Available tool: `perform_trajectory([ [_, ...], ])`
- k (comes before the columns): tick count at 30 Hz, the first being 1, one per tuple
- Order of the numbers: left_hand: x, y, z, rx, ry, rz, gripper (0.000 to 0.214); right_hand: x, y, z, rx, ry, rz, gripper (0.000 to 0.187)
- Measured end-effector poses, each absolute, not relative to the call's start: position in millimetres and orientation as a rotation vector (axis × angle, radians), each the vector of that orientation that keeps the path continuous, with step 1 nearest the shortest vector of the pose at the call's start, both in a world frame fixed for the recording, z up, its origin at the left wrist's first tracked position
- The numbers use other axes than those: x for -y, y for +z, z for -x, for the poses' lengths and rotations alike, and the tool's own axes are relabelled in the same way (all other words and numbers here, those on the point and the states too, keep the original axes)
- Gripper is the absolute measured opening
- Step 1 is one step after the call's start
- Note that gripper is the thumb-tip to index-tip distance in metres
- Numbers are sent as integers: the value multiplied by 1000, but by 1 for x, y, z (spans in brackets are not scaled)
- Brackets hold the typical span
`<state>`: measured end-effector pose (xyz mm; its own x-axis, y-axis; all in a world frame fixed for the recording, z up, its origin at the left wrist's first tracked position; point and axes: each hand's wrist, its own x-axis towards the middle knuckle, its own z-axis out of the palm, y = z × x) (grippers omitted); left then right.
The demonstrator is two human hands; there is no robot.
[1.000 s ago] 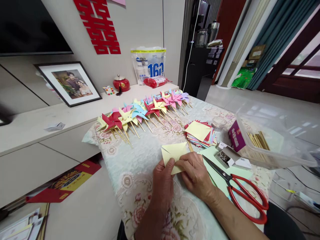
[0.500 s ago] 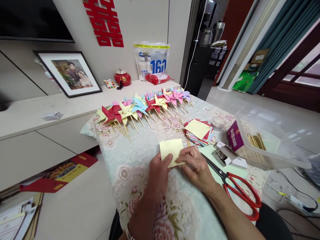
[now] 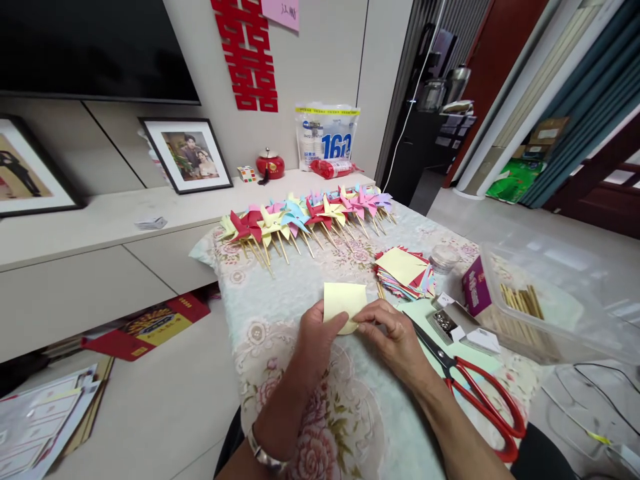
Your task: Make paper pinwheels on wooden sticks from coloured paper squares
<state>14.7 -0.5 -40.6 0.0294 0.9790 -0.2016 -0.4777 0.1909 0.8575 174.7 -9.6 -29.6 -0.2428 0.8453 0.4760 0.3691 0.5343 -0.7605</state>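
Note:
A pale yellow paper square [image 3: 344, 299] is held above the table by both hands. My left hand [image 3: 320, 333] grips its lower left side, thumb on top. The fingertips of my right hand [image 3: 387, 330] pinch the lower right edge, which looks slightly curled. Just right of my hands lies a stack of coloured paper squares [image 3: 405, 270], a yellow one on top. Red-handled scissors [image 3: 457, 370] rest on pale green paper [image 3: 423, 310] beside my right forearm. Finished paper pinwheels [image 3: 300, 217] on sticks lie in a row across the table's far side.
A small box of metal fasteners [image 3: 453, 325] sits beside a clear plastic bin [image 3: 545, 333] holding wooden sticks. Near the stack is a round clear container [image 3: 445, 259]. Behind the table runs a white cabinet [image 3: 100, 230] with framed photos, a red jar [image 3: 270, 165] and a bag of cups [image 3: 327, 137].
The camera view has swung left. My right fingers have closed in on the paper's lower edge, near my left thumb, and that edge now bends.

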Motion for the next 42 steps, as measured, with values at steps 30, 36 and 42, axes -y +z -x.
perform_trajectory([
  [30,10,-31,-21,-1083,1225,-773,27,12,-25,-168,1556,1013,1353,21],
  [36,12,-30,-22,-1073,1199,-820,23,12,-23,-167,1544,1022,1378,21],
  [42,11,-33,-22,-1043,1201,-828,22,12,-25,-168,1554,1007,1380,19],
])
